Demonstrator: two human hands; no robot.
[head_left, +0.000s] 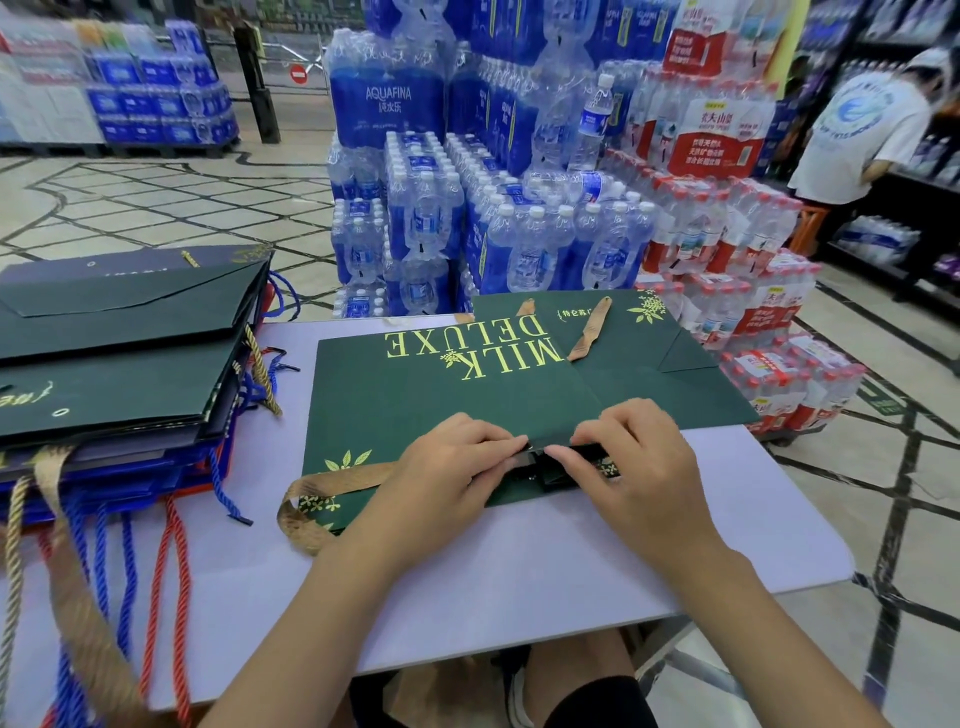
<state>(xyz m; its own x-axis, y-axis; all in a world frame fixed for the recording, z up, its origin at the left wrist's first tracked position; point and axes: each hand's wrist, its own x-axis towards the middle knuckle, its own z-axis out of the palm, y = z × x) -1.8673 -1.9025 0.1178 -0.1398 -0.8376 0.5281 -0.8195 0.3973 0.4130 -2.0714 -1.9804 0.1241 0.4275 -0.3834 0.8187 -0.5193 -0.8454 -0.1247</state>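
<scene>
A dark green paper gift bag (415, 395) with gold "MILK DELUXE" lettering lies flat on the white table (467, 587). My left hand (447, 467) and my right hand (634, 462) pinch its near edge side by side, fingertips almost meeting at the fold where a dark opening shows. A gold ribbon handle (311, 499) loops out at the bag's near left corner. A second green bag (649, 348) with gold ribbons lies flat behind it, partly overhanging the table's far right edge.
A stack of flat dark bags (119, 364) with blue, red and gold cord handles sits on the table's left side. Shrink-wrapped water bottle packs (467, 208) stand piled beyond the table. A person in a white shirt (867, 124) stands at shelves far right.
</scene>
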